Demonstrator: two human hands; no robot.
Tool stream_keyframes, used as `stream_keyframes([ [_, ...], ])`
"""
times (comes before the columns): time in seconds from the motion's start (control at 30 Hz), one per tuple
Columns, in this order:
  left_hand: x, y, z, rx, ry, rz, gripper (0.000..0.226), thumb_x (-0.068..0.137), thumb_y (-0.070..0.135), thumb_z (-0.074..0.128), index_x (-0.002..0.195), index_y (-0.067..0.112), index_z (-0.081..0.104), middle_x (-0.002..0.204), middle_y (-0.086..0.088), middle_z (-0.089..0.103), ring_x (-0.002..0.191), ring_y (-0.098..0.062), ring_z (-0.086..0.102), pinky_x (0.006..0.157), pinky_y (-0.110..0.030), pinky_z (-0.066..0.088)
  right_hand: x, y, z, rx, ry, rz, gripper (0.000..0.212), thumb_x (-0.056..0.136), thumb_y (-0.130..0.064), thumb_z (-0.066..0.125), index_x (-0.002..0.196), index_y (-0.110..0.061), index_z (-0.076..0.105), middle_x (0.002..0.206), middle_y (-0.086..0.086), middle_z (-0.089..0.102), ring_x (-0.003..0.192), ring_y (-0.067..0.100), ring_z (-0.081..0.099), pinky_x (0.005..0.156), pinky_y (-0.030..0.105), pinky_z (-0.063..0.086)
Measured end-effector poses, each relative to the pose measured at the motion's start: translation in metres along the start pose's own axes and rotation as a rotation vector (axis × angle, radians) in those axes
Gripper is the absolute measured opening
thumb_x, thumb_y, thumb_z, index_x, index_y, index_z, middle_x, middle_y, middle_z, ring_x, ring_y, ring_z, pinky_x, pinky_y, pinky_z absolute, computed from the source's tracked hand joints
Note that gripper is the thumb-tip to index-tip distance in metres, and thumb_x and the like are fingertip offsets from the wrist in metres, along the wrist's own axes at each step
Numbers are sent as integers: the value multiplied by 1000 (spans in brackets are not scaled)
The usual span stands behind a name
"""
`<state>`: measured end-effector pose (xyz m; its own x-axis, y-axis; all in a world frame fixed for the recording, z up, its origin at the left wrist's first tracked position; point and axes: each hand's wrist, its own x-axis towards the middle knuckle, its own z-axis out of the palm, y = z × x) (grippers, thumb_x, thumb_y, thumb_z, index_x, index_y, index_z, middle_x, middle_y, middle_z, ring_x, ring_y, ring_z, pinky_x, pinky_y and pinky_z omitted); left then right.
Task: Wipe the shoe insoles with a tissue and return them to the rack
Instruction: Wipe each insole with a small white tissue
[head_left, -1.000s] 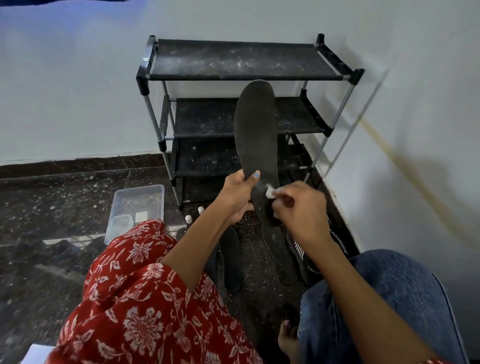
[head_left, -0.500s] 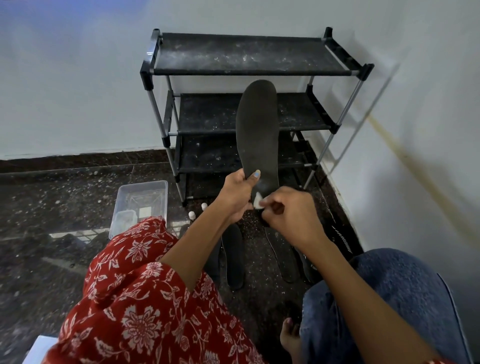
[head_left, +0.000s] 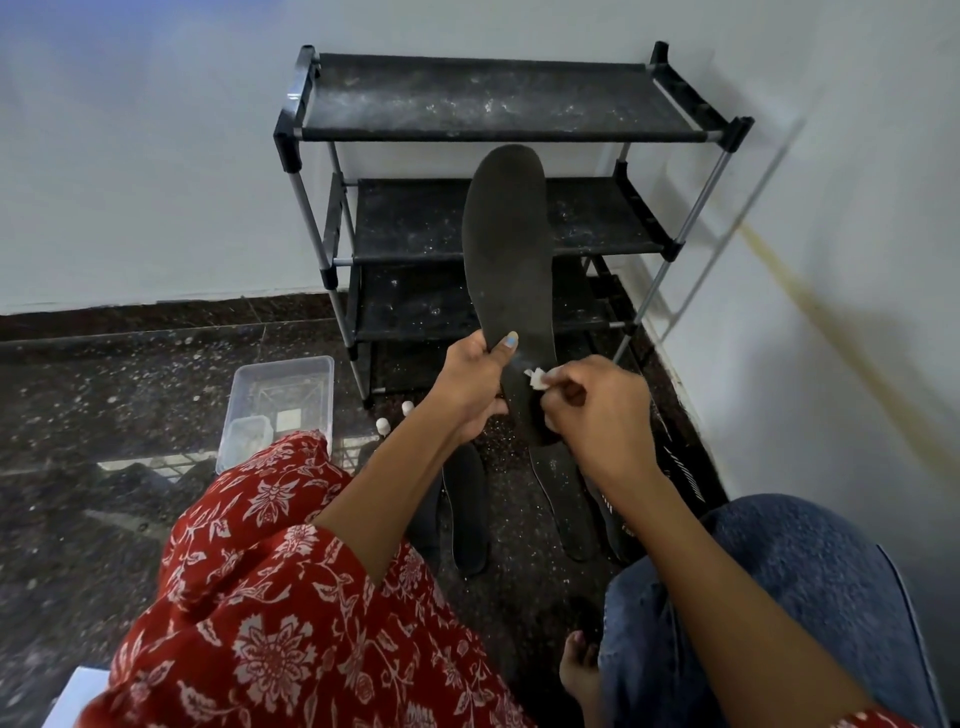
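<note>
Centre frame: black insole (head_left: 506, 260) held upright, toe up, gripped near the heel by left hand (head_left: 470, 387), thumb across its face. Just right: right hand (head_left: 597, 415) pinching a small white tissue (head_left: 537, 378) against the insole's lower part. Behind, upper centre: black rack (head_left: 498, 98), dusty shelves. On the dark speckled floor (head_left: 104, 395), lower centre: more insoles (head_left: 467, 509) lying flat. Left of centre: clear plastic box (head_left: 280, 400); two small white-capped bottles (head_left: 395, 418) beside it. Bottom: red floral garment (head_left: 270, 597), blue jeans (head_left: 805, 597).

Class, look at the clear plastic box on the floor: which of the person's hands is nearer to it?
Left. The left hand, gripping the black insole, is just right of the clear plastic box; the right hand, pinching white tissue, is farther right.
</note>
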<state>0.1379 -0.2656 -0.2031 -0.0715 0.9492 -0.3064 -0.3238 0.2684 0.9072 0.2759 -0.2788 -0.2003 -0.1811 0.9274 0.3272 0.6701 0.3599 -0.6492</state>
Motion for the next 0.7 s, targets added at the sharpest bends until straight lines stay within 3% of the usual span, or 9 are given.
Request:
stream_keyframes([
  [0.07,0,-1,0,-1,6,3,17,101,15,41,104,14,58,94,-5,68,82,-18,67,63,-32,58,-2,-5,0,-29,-147,-42,15,73,-4,69,87,-8,74,85,3,69,66,7,60,66,13,47],
  [0.13,-1,-3,-1,8,13,9,17,100,14,42,100,15,59,90,-4,68,79,-15,68,63,-29,57,-6,-11,-4,30,-418,-24,12,73,-6,72,83,-11,74,82,-1,70,63,1,60,64,5,43],
  [0.2,-1,-3,-2,27,13,13,17,100,15,42,99,16,59,87,-2,69,77,-14,69,61,-29,57,-7,-15,-13,148,-554,38,10,72,-6,74,79,-14,73,76,-6,70,66,-1,62,62,5,45],
  [0.3,0,-2,-2,45,9,27,18,100,16,42,99,18,60,88,-1,69,80,-16,68,61,-33,56,0,-10,-22,293,-282,102,10,76,-8,72,82,-15,72,75,-7,68,68,-1,63,62,7,47],
  [0.4,-1,-3,-1,56,-5,18,18,100,17,42,104,17,59,92,-3,69,84,-19,68,67,-39,56,5,0,-17,151,-15,29,17,80,-6,67,95,-13,72,88,-2,69,73,2,62,69,5,45],
  [0.53,-1,-4,2,37,-21,-9,17,100,16,42,101,16,59,87,-3,68,75,-15,68,62,-35,56,-1,0,0,-25,-56,-106,22,77,1,65,96,-8,72,93,3,67,76,8,60,72,2,39],
  [0.63,0,-5,0,25,8,-5,17,100,13,42,101,14,60,91,-5,68,80,-17,67,66,-31,55,-7,-5,6,-60,-216,-179,20,73,1,65,89,-9,74,88,2,68,75,13,62,71,15,43],
  [0.7,1,-4,-1,16,14,-16,17,100,14,42,103,13,59,92,-6,68,82,-19,66,65,-33,55,-4,-3,6,-72,-193,-173,17,73,0,65,86,-7,74,86,3,68,74,15,62,70,25,49],
])
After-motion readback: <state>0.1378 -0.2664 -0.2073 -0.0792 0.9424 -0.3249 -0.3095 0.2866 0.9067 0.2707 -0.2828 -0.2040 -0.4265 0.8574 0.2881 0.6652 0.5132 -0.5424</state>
